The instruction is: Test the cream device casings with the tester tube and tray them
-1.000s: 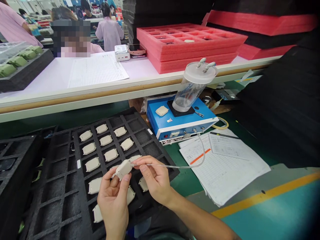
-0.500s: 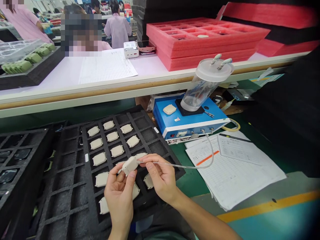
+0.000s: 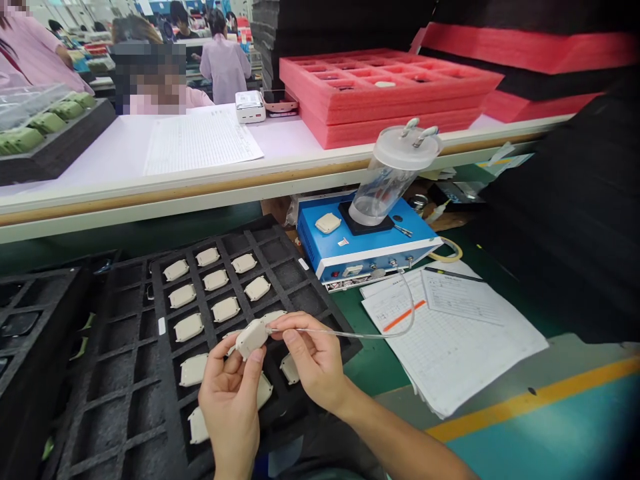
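Note:
My left hand [image 3: 233,387] pinches a cream watch-case-shaped part [image 3: 251,339] between thumb and fingers, tilted above the black foam tray [image 3: 173,400]. My right hand [image 3: 317,360] is closed on the end of a clear thin tube [image 3: 360,335], whose tip meets the right side of that part. From there the tube curves to the front of a blue box-shaped device [image 3: 367,250]. Several similar cream parts [image 3: 189,327] lie in the tray's compartments below, some partly hidden by my hands.
A clear cylinder [image 3: 380,180] and another cream part [image 3: 328,223] sit on the blue device. Papers [image 3: 460,347] with a pen [image 3: 453,274] lie at the right. Behind, a shelf edge [image 3: 200,200] carries red foam trays [image 3: 350,113]. Co-workers in pink [image 3: 225,57] are farther back.
The view has shifted slightly, so the scene sits a little further left and lower. Both hands keep the same hold, with the tube tip still against the cream part.

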`<state>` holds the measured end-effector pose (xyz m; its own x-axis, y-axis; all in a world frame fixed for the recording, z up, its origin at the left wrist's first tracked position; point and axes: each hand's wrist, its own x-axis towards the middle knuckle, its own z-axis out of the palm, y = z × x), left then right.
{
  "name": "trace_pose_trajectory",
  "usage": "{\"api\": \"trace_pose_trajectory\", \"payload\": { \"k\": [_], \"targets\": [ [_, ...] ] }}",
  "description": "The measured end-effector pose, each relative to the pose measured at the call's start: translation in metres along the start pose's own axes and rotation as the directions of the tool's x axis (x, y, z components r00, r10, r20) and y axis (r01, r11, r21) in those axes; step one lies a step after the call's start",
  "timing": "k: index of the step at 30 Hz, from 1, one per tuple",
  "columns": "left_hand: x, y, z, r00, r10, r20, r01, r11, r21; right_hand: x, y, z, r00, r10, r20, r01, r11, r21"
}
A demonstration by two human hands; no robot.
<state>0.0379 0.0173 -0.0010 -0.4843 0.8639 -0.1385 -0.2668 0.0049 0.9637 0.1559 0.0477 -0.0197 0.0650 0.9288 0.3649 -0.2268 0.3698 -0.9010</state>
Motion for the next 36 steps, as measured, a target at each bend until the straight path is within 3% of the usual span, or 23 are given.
{"api": "trace_pose_trajectory", "payload": {
  "k": [5, 7, 9, 12, 14, 17, 20, 23, 26, 28, 30, 33, 36],
  "targets": [
    [-0.006, 0.009, -0.003, 1.000, -0.011, 0.005, 0.011, 1.000, 0.013, -0.002, -0.002, -0.002, 1.000, -0.001, 0.013, 0.001, 1.000, -0.006],
    [-0.004, 0.024, -0.006, 0.998, 0.012, 0.059, -0.015, 0.998, 0.059, -0.005, -0.004, -0.003, 1.000, -0.020, -0.010, 0.020, 1.000, -0.002],
    [0.011, 0.043, -0.005, 0.986, 0.092, 0.140, -0.113, 0.982, 0.153, -0.006, -0.004, -0.004, 0.999, -0.019, -0.050, 0.020, 1.000, 0.010],
    [0.063, 0.066, 0.011, 0.915, 0.273, 0.296, -0.377, 0.838, 0.394, -0.007, -0.004, -0.003, 0.996, 0.029, -0.088, -0.025, 0.999, 0.042],
    [0.112, 0.068, 0.030, 0.862, 0.301, 0.408, -0.504, 0.595, 0.626, -0.007, -0.005, 0.000, 0.994, 0.049, -0.093, -0.045, 0.998, 0.052],
    [0.175, 0.054, 0.060, 0.886, 0.260, 0.385, -0.464, 0.537, 0.704, -0.006, -0.006, 0.004, 0.992, 0.049, -0.117, -0.046, 0.998, 0.032],
    [0.202, 0.044, 0.073, 0.896, 0.267, 0.354, -0.443, 0.524, 0.727, -0.006, -0.009, -0.001, 0.992, 0.042, -0.123, -0.048, 0.998, -0.045],
    [0.197, 0.054, 0.047, 0.887, 0.317, 0.335, -0.457, 0.502, 0.734, -0.005, -0.014, -0.024, 0.991, 0.025, -0.128, -0.059, 0.960, -0.272],
    [0.167, 0.075, -0.018, 0.894, 0.352, 0.277, -0.428, 0.490, 0.759, 0.000, -0.013, -0.060, 0.972, 0.062, -0.227, -0.161, 0.878, -0.450],
    [0.135, 0.079, -0.066, 0.914, 0.363, 0.180, -0.357, 0.511, 0.782, 0.003, -0.006, -0.080, 0.947, 0.207, -0.245, -0.292, 0.873, -0.391],
    [0.102, 0.069, -0.103, 0.937, 0.342, 0.072, -0.267, 0.569, 0.777, 0.006, 0.002, -0.091, 0.916, 0.331, -0.226, -0.385, 0.884, -0.265],
    [0.073, 0.042, -0.125, 0.960, 0.282, 0.007, -0.206, 0.686, 0.698, 0.006, 0.006, -0.092, 0.904, 0.352, -0.242, -0.388, 0.913, -0.124],
    [0.074, 0.028, -0.122, 0.970, 0.241, 0.002, -0.197, 0.785, 0.588, 0.003, -0.002, -0.080, 0.919, 0.306, -0.250, -0.336, 0.938, -0.085]
  ]
}}
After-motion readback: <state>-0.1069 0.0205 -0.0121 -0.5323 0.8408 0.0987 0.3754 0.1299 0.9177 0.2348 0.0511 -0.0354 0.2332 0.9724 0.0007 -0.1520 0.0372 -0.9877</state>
